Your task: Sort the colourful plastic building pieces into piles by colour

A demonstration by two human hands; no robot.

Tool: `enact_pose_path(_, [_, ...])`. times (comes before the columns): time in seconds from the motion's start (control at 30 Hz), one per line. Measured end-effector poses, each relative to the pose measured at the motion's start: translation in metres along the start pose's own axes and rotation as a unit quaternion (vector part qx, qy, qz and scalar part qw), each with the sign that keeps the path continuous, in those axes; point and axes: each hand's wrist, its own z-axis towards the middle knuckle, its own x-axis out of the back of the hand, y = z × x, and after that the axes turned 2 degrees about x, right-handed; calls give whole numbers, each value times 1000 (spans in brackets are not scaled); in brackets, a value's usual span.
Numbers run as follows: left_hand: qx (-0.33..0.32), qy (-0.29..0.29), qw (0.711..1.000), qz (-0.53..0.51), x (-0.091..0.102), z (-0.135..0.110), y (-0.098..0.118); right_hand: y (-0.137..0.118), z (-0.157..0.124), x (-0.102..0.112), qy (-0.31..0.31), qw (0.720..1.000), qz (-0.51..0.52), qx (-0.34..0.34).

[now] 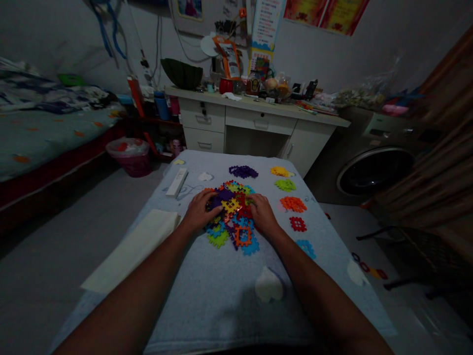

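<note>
A heap of flat plastic interlocking building pieces with notched edges lies mid-table, in purple, red, yellow, orange, blue and green. My left hand (pixel 201 212) rests against the heap's left side, thumb and fingers apart, touching a purple piece (pixel 224 195). On the right side, my right hand (pixel 263 212) has its fingers stretched over the edge beside a red piece (pixel 244 212); its fingertips are partly hidden. A yellow piece (pixel 231 205) lies between the hands. An orange square frame piece (pixel 243 229) is nearer to me.
Sorted pieces stand apart: purple (pixel 243 171), yellow (pixel 280 171), green (pixel 285 185), orange (pixel 293 203), red (pixel 298 224) and blue (pixel 306 248). Left are a white box (pixel 176 183) and a pale folded cloth (pixel 133 251). A desk (pixel 260 123) and washing machine (pixel 373 158) stand beyond.
</note>
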Motion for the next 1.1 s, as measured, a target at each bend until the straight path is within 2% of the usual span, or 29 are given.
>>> enact_pose_path(0.17, [-3,-3,1000,-1,1,0,1,1,-3,6,57,998,-16,-1])
enact_pose_path(0.43, [5,-6,1000,-7,1,0,-1,10,-10,19,75,996,-45,10])
enact_pose_path(0.57, [-1,-6,1000,-17,0,0,-1,12,-9,23,103,994,-31,2])
enact_pose_path(0.67, [-5,-5,1000,-26,0,0,-1,18,-4,35,118,993,-2,-14])
enact_pose_path(0.8, [-6,-7,999,-32,0,0,-1,46,12,67,145,984,38,-101])
enact_pose_path(0.93, [-1,-3,999,-34,0,0,-2,92,30,99,197,953,49,-224])
enact_pose_path(1.03, [-7,-4,1000,-29,-1,1,-4,120,41,111,215,936,32,-276])
enact_pose_path(1.1, [-10,-4,1000,-25,-2,1,-5,130,48,112,202,933,10,-297])
